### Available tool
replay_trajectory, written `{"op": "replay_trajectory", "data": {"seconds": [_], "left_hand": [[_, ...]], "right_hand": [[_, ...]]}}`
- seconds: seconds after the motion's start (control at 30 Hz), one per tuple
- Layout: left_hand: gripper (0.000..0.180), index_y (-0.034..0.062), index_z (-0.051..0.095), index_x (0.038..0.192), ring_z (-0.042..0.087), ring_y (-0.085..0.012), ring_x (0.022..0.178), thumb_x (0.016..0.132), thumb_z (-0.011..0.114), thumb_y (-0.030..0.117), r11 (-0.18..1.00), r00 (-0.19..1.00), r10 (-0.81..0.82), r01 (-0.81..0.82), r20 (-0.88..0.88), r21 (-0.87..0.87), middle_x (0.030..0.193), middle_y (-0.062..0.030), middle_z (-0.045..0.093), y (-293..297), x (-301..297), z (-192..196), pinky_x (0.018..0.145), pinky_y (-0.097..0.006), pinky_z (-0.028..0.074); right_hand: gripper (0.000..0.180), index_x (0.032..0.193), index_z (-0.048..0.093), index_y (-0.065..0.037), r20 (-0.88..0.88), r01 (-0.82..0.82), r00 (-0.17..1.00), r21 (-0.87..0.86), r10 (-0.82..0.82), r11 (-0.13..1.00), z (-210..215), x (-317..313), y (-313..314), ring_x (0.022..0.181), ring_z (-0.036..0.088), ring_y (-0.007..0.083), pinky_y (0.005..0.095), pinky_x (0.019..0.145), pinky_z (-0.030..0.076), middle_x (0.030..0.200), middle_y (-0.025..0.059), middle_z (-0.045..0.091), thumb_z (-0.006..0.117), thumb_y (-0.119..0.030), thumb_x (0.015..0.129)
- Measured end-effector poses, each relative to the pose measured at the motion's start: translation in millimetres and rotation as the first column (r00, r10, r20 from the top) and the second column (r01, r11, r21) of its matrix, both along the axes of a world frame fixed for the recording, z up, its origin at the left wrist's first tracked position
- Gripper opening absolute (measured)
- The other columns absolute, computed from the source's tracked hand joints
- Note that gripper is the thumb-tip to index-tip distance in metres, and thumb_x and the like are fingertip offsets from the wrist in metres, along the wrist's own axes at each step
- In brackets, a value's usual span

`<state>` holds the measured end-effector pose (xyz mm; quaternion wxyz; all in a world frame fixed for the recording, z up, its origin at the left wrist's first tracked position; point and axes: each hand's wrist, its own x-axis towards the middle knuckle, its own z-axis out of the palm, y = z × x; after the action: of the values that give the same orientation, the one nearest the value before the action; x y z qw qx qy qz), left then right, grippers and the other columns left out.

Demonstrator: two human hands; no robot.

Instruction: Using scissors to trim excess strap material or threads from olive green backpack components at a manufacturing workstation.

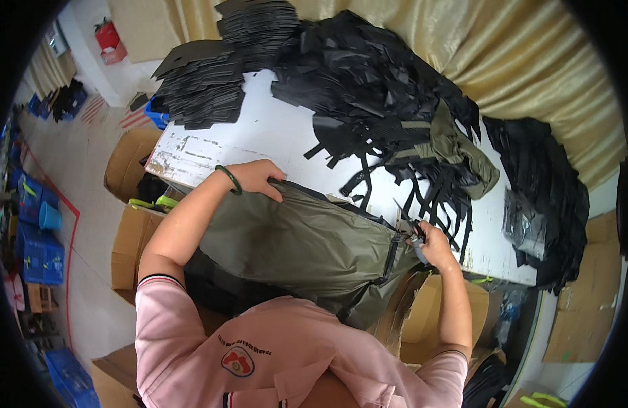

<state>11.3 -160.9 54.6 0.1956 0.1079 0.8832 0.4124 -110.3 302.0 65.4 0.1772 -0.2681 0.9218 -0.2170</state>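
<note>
An olive-green fabric piece [293, 238] with a dark upper edge hangs over the near edge of the white table, spread between my hands. My left hand [261, 178], a dark green bangle on its wrist, is closed on the fabric's upper left edge. At the fabric's right end, my right hand [433, 246] is closed around scissors [405, 216], their blades pointing up and to the left over the table. Whether those fingers also pinch the cloth I cannot tell. A black strip [390, 257] runs down the fabric beside the right hand.
On the white table [259, 102] lie stacked black panels [202, 85], a heap of black fabric pieces [368, 64], and black straps with an olive piece [463, 149]. More black pieces [538, 170] pile at the right. Cardboard boxes [134, 238] stand below; blue crates [42, 251] line the left.
</note>
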Motion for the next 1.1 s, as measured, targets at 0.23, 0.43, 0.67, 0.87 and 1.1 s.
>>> {"op": "replay_trajectory", "data": {"seconds": [0.23,0.43,0.67,0.87,1.1], "left_hand": [[0.031,-0.0009,0.064,0.094,0.056,-0.0163,0.073,0.076,0.077,0.021,0.999,0.992,0.026,-0.022,-0.121,0.036,0.081,-0.0107,0.065,0,16,-2,0.069,-0.03,0.045],[0.032,0.0021,0.061,0.098,0.057,-0.0181,0.083,0.076,0.076,0.02,0.979,0.962,0.103,-0.052,-0.254,0.199,0.086,-0.0087,0.063,8,31,-3,0.075,-0.031,0.046],[0.041,0.0071,0.056,0.108,0.057,-0.0201,0.096,0.074,0.078,0.017,0.978,0.975,0.147,-0.118,-0.169,0.17,0.101,-0.0051,0.062,7,37,0,0.081,-0.032,0.046],[0.046,0.0086,0.054,0.111,0.057,-0.0227,0.097,0.074,0.078,0.019,0.974,0.974,0.148,-0.112,-0.175,0.196,0.101,-0.0082,0.061,5,39,-5,0.08,-0.034,0.046],[0.049,0.0113,0.052,0.113,0.056,-0.0229,0.087,0.073,0.078,0.021,0.973,0.974,0.152,-0.117,-0.168,0.201,0.095,-0.0109,0.059,7,39,-4,0.077,-0.035,0.045]], "right_hand": [[0.054,0.078,0.055,-0.007,-0.349,-0.309,0.879,0.103,0.326,0.945,39,20,-102,0.069,0.06,0.0348,0.0426,0.066,0.045,0.069,0.0135,0.06,0.078,-0.053,0.064],[0.055,0.078,0.056,-0.007,-0.252,-0.481,0.827,0.145,0.502,0.865,39,29,-170,0.081,0.062,0.0297,0.0383,0.076,0.041,0.077,0.0094,0.063,0.078,-0.054,0.062],[0.052,0.082,0.059,-0.007,-0.226,-0.521,0.812,0.137,0.539,0.842,35,38,-188,0.083,0.062,0.0278,0.0381,0.077,0.04,0.081,0.007,0.065,0.08,-0.05,0.062],[0.051,0.079,0.057,-0.006,-0.247,-0.529,0.811,0.08,0.531,0.845,27,40,-192,0.078,0.061,0.0297,0.0369,0.076,0.041,0.076,0.0087,0.062,0.081,-0.047,0.061],[0.051,0.078,0.059,-0.007,-0.224,-0.51,0.82,0.131,0.526,0.85,23,40,-190,0.068,0.06,0.0349,0.0399,0.075,0.043,0.066,0.0116,0.062,0.079,-0.051,0.063]]}}
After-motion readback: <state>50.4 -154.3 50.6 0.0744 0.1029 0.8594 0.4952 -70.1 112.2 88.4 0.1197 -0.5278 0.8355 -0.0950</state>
